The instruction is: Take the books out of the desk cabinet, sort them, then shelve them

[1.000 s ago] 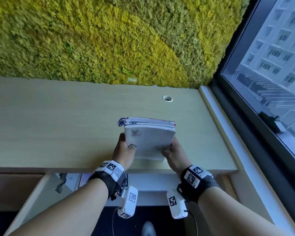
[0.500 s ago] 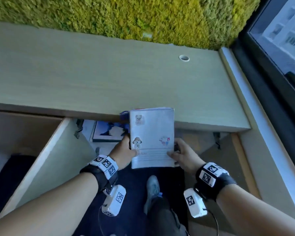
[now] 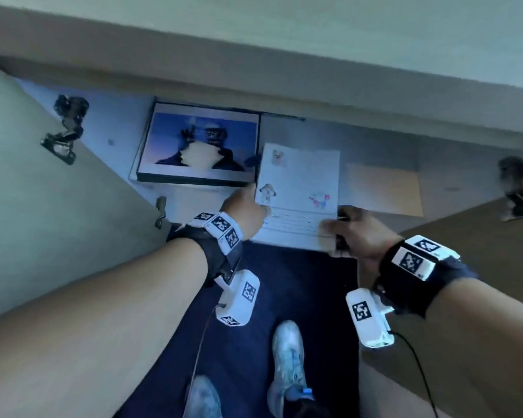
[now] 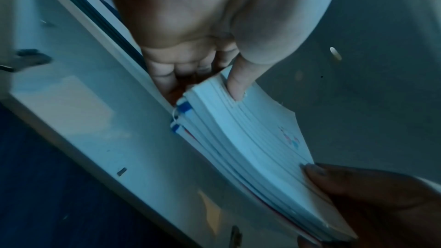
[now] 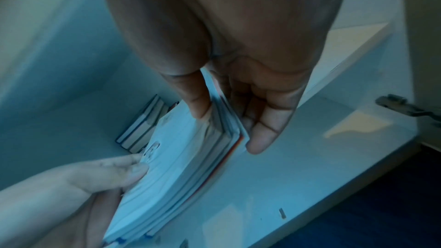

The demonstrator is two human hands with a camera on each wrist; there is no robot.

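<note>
Grips the stack (image 3: 298,188) from two sides. Left hand (image 3: 245,212) clamped on the near left corner, thumb on the cover, fingers below. Right hand (image 3: 357,233) clamped on the near right corner in the same way.

Seems chosen so because made of many thin, soft books, apt to slide and fan out if pinched at one side only.

Keeps it nearly flat, cover up, just above the front edge of the cabinet floor (image 3: 375,146), about the middle, with the far edge already inside under the desk (image 3: 254,70). Holds it just beside a big book (image 3: 198,146) lying flat at the back left corner of that floor; cannot tell whether touching.

Probably aims at the bare floor to the right of that book, to give each kind its own place. Needs this low, flat carry to pass under the desk edge. Has room at the side thanks to the left door (image 3: 58,221), swung wide.
</note>
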